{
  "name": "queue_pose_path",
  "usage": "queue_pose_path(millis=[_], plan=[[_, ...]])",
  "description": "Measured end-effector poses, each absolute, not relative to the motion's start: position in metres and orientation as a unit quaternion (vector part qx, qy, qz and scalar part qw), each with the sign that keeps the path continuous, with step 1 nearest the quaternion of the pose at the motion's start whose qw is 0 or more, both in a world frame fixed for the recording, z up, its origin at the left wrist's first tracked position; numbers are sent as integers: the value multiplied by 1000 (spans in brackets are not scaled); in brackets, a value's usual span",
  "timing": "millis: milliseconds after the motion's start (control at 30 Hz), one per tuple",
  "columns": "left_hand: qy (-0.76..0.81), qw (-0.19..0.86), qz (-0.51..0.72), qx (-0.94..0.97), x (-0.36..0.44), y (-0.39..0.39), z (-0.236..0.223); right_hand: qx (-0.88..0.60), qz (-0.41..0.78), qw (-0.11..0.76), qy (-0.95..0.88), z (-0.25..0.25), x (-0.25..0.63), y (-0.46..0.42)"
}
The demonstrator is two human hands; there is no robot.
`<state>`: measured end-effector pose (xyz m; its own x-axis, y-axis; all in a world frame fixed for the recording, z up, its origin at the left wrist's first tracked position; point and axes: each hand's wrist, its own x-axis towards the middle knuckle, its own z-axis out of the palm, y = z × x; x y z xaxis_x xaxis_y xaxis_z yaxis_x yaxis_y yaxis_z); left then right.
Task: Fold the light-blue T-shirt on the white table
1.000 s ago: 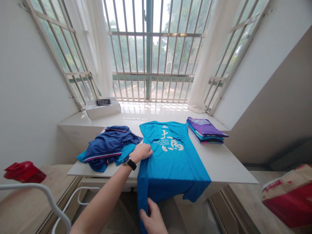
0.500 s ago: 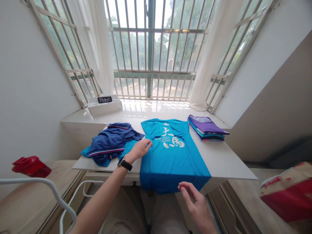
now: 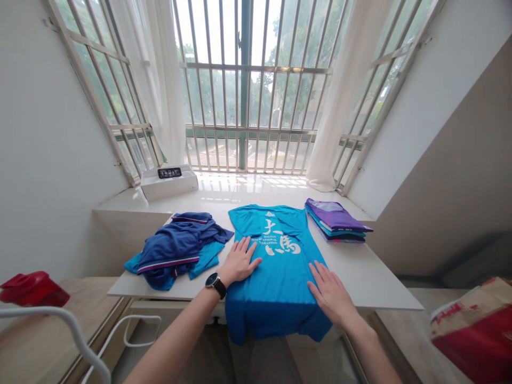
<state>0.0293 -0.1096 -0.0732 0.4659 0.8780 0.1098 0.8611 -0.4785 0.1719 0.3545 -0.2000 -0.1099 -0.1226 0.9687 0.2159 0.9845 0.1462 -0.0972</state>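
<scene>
A bright blue T-shirt (image 3: 280, 266) with white printed characters lies spread on the white table (image 3: 372, 272), its sides folded in and its hem hanging over the near edge. My left hand (image 3: 240, 261), a black watch on its wrist, rests flat on the shirt's left side with fingers spread. My right hand (image 3: 332, 293) lies flat and open on the shirt's lower right part.
A crumpled pile of dark blue and turquoise clothes (image 3: 176, 248) lies left of the shirt. A folded stack topped by a purple garment (image 3: 336, 220) sits at the right. A white box (image 3: 168, 181) stands on the window ledge. A red item (image 3: 30, 290) and white wire frame (image 3: 80, 330) are at the left, a red-and-tan bag (image 3: 476, 330) at the right.
My right hand let go of the hanging left hem, swung right and came down flat on the shirt. My left hand opened from a grip and flattened onto the cloth.
</scene>
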Motion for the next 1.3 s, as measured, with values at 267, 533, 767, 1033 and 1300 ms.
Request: queue_pose_path(millis=[267, 533, 767, 1033, 1300], plan=[[505, 66, 88, 856, 26, -109, -71, -657, -23, 94, -747, -117, 360, -198], [496, 141, 45, 856, 12, -103, -50, -654, 30, 198, -729, -112, 364, -193], [508, 50, 99, 854, 32, -55, -33, -619, 46, 291, -728, -82, 363, -149], [571, 64, 57, 817, 46, -5, -62, -585, 55, 185, -788, -57, 313, -33], [559, 51, 112, 820, 42, -8, -77, -554, 119, 244, -787, -41, 235, 34]])
